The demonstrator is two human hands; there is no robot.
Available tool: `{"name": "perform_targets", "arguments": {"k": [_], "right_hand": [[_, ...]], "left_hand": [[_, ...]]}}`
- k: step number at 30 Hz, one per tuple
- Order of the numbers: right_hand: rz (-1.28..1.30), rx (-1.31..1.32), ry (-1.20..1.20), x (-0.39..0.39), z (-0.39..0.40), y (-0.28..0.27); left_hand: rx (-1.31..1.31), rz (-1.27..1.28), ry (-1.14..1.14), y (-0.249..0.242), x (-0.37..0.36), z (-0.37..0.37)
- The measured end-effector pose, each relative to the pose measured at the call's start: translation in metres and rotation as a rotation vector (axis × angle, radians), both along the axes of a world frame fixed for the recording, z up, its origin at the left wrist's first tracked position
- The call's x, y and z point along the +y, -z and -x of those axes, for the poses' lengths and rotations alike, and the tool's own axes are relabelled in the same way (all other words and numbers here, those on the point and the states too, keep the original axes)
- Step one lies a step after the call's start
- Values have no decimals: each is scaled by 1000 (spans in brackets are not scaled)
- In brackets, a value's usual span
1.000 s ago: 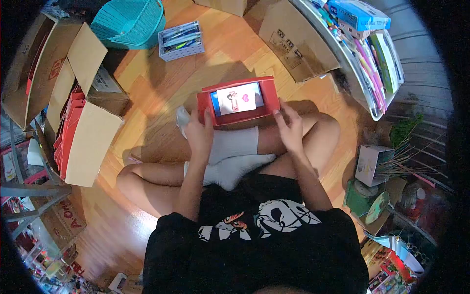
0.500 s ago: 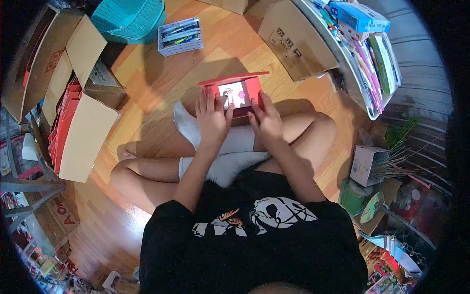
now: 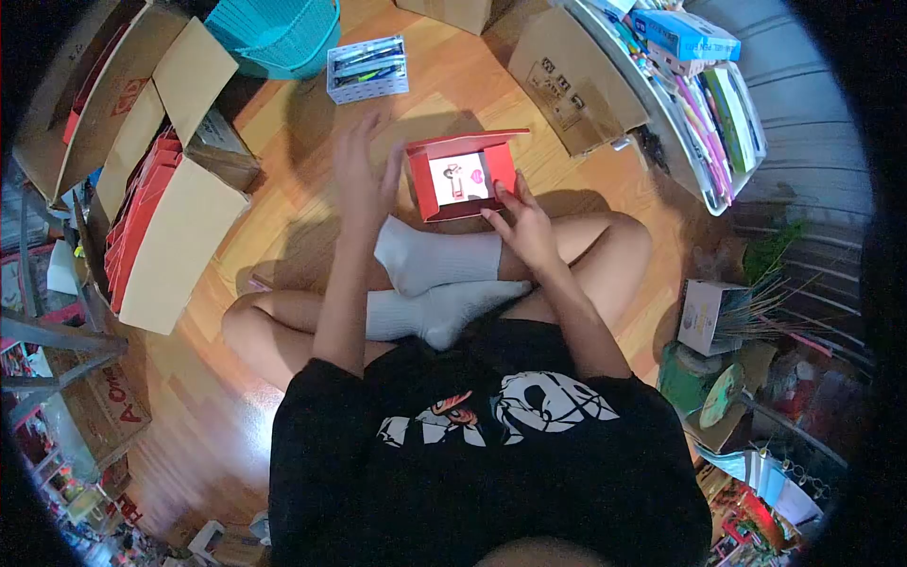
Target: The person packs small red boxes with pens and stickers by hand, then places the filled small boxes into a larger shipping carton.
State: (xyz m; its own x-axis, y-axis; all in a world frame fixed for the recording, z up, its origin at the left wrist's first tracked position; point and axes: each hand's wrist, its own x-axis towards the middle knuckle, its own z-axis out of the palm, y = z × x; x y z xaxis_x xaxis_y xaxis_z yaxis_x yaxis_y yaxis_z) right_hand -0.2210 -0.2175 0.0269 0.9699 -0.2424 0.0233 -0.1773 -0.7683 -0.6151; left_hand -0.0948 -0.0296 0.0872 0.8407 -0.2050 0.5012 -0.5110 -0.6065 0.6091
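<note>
An open red box (image 3: 425,194) rests on the wooden floor in front of my crossed legs, its lid raised along the far side. Inside it lies a white card (image 3: 458,180) with a small figure and a pink shape printed on it. My right hand (image 3: 524,222) is at the box's near right corner, thumb and fingers apart and touching the red side. Off to the left of the box, my left hand (image 3: 364,175) is raised with its fingers spread and nothing in it.
A pen-filled dotted box (image 3: 368,92) and a teal basket (image 3: 283,42) stand at the back. Cardboard boxes hold red items (image 3: 142,213) at left. On the right are a cardboard box (image 3: 572,85), a loaded white tray (image 3: 715,206) and a small plant box (image 3: 701,317).
My left hand has let go of the red box and lifted away to the left. My right hand stays at the box's right side. The camera view has shifted slightly.
</note>
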Motion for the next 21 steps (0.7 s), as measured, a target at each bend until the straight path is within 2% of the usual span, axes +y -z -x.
{"name": "perform_targets", "arguments": {"k": [1, 2, 4, 7, 11, 13, 15, 16, 18, 20, 21], "right_hand": [[4, -6, -4, -1, 0, 2], [8, -11, -8, -1, 0, 2], [-8, -14, -7, -1, 1, 1], [-34, -71, -11, -3, 1, 2], [-128, -122, -25, -9, 2, 8], [-201, -168, -40, -11, -1, 9], [-275, -209, -63, -12, -1, 8], [-310, -105, -60, -13, 0, 8], [-344, -2, -61, -13, 2, 10], [-708, -138, 3, -11, 2, 7], [-708, -136, 8, -12, 3, 7]], "left_hand": [[37, 78, 154, -3, -2, -8], [34, 77, 159, -1, -5, -14], [361, -40, 361, 5, -10, -19], [372, 45, 440, 17, -8, -14], [238, -27, 490, 39, 5, 19], [162, -205, 439, 47, 7, 29], [155, -276, 436, 63, 5, 35], [148, -346, 437, 68, 4, 38], [117, -279, 422, 79, 6, 47], [81, -214, 420, 78, 5, 46], [98, -252, 415, 78, 5, 46]]}}
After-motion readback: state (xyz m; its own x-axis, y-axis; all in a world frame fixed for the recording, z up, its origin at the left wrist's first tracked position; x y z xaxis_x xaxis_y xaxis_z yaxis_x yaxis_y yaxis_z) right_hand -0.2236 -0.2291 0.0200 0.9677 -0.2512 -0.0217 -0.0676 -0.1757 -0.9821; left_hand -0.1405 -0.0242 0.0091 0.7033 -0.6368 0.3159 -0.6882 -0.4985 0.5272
